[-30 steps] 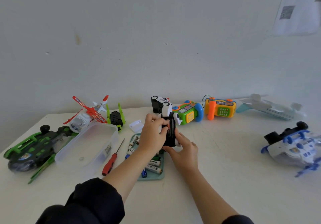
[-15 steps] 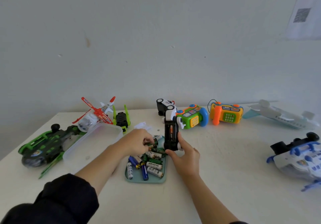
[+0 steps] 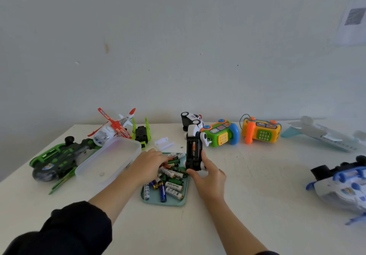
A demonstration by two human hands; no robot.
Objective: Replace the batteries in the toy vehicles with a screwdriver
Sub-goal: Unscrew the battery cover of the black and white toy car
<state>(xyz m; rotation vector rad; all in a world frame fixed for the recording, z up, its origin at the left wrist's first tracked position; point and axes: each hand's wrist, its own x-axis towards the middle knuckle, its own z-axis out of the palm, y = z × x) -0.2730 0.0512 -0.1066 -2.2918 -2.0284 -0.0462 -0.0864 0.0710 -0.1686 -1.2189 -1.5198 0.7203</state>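
Note:
My right hand (image 3: 209, 176) grips a black-and-white toy car (image 3: 194, 152) by its near end and holds it on end at the tray's far right corner. The underside faces me, and its open compartment shows one battery inside. My left hand (image 3: 149, 163) reaches into the teal tray (image 3: 164, 202), fingers curled down among the loose batteries (image 3: 173, 184). The fingertips are hidden, so I cannot tell whether they pinch one. A white battery cover (image 3: 164, 143) and a small screw (image 3: 181, 147) lie just beyond the tray. The screwdriver is out of sight.
A clear plastic box (image 3: 111, 159) lies left of the tray, with a green-black toy vehicle (image 3: 57, 160), a red-white helicopter (image 3: 112, 129) and a small green-black toy (image 3: 141, 134) around it. At the back stand another car (image 3: 189, 117), two toy phones (image 3: 221, 134) (image 3: 261, 131) and a plane (image 3: 324, 136). A blue-white plane (image 3: 344, 185) lies at the right.
My left hand let go of the toy car and dropped into the battery tray. My right hand keeps the car on end in the same spot.

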